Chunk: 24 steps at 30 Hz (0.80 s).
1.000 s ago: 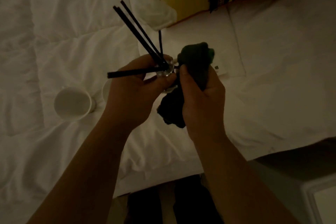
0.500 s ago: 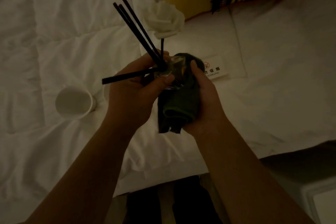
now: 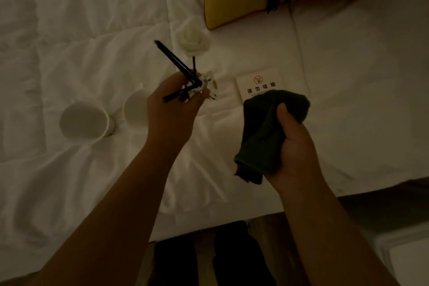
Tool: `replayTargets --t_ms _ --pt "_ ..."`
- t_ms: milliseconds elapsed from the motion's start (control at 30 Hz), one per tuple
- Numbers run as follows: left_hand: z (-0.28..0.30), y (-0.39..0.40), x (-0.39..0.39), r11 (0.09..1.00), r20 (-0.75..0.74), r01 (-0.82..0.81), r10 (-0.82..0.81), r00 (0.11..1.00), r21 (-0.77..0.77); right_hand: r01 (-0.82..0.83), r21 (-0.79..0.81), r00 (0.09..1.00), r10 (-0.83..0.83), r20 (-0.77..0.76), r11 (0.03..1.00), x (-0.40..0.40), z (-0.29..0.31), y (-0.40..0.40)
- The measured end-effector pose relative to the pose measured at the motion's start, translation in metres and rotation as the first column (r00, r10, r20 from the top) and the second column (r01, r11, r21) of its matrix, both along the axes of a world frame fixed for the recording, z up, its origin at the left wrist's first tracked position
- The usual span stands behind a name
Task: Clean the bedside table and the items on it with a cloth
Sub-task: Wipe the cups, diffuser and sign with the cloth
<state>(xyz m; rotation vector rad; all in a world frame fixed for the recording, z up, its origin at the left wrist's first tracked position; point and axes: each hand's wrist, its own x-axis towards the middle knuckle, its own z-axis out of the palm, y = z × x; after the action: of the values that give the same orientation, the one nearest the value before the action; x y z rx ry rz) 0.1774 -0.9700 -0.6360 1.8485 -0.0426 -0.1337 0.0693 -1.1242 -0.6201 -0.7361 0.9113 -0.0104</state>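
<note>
The room is dim, and the whole frame carries a warm, yellow-brown cast. The brightest zone is the white bedding (image 3: 348, 76) at the centre and right; brightness falls off toward the bottom edge, where the floor area is almost black. Both forearms read as dark, low-detail shapes. Shadows are soft, without hard edges. Fine detail is smeared and grainy. Straight lines bend slightly toward the frame corners.
</note>
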Motion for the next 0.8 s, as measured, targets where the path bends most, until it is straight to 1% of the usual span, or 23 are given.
replayTargets --t_ms 67,233,333,433,533,600,667,733,767,800 --pt "-0.015 -0.004 -0.003 0.999 -0.026 0.004 -0.003 1.000 0.038 0.012 -0.051 1.000 -0.011 0.020 0.999 -0.003 0.000 -0.007" --pt "-0.039 -0.012 -0.004 0.988 -0.099 -0.002 0.017 0.995 0.153 -0.001 -0.097 0.998 0.008 0.068 0.995 -0.005 0.001 -0.016" --pt "-0.047 -0.013 -0.007 0.989 -0.167 -0.008 0.034 0.985 0.150 -0.016 -0.133 0.997 0.026 0.075 0.991 -0.005 0.003 -0.021" --pt "-0.048 -0.018 -0.008 0.987 -0.159 -0.011 0.037 0.987 0.159 -0.041 -0.191 0.995 0.058 0.083 0.981 -0.006 0.003 -0.026" --pt "-0.041 -0.023 -0.011 0.985 -0.154 0.008 0.019 0.988 0.172 -0.038 -0.212 0.996 0.056 0.076 0.976 -0.008 0.003 -0.030" --pt "-0.034 -0.024 -0.025 0.977 -0.185 -0.006 0.046 0.982 0.214 -0.027 -0.224 0.996 0.045 0.078 0.974 -0.007 0.004 -0.032" --pt "-0.029 -0.024 -0.050 0.958 -0.279 -0.030 0.113 0.954 0.285 0.003 -0.217 0.997 0.014 0.077 0.976 -0.004 0.004 -0.033" --pt "-0.021 -0.032 -0.081 0.950 -0.363 -0.042 0.159 0.918 0.311 0.028 -0.213 0.997 -0.011 0.080 0.977 -0.001 0.004 -0.037" --pt "-0.016 -0.038 -0.096 0.947 -0.343 -0.038 0.152 0.927 0.318 0.035 -0.222 0.997 -0.017 0.079 0.974 0.001 0.004 -0.040" --pt "-0.010 -0.046 -0.108 0.942 -0.272 -0.011 0.108 0.956 0.335 0.034 -0.238 0.997 -0.016 0.078 0.971 0.003 0.004 -0.042"
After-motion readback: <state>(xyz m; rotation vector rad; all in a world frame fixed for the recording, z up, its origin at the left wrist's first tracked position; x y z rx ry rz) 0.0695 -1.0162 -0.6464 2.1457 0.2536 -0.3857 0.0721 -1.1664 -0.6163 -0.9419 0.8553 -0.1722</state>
